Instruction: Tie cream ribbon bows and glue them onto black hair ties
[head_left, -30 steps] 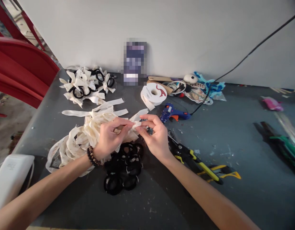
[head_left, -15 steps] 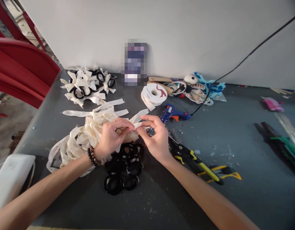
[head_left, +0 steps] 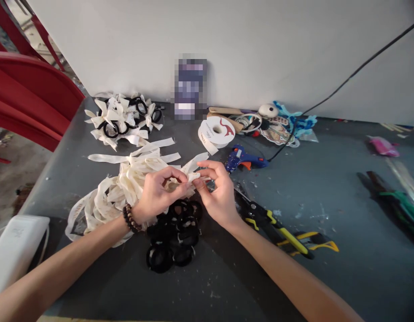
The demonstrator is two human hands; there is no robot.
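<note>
I pinch one cream ribbon strip point(head_left: 193, 175) between my left hand point(head_left: 160, 192) and right hand point(head_left: 216, 190), both clenched on it, above the hair ties point(head_left: 173, 241) so it stays taut.

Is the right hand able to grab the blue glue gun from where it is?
Probably yes. The glue gun lies just beyond the right hand with bare table between them. But that hand is pinching a ribbon piece with the left hand.

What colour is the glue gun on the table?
Blue with an orange trigger; glue gun, head view.
</note>
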